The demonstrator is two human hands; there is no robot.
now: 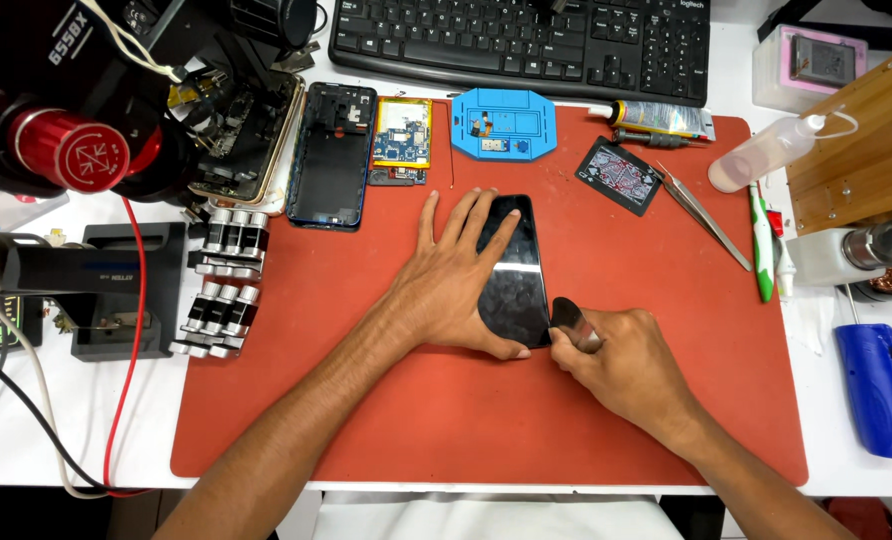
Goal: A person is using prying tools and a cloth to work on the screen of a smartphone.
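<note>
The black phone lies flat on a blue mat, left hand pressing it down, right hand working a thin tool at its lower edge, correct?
Not quite: in the head view the mat is red. The rest holds for the black phone, left hand, right hand and thin tool.

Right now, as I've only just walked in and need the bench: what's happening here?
A person presses the left hand flat on a glossy black phone lying on the red rubber mat. The right hand holds a thin metal pry blade at the phone's lower right edge. A stripped phone frame lies above.
</note>
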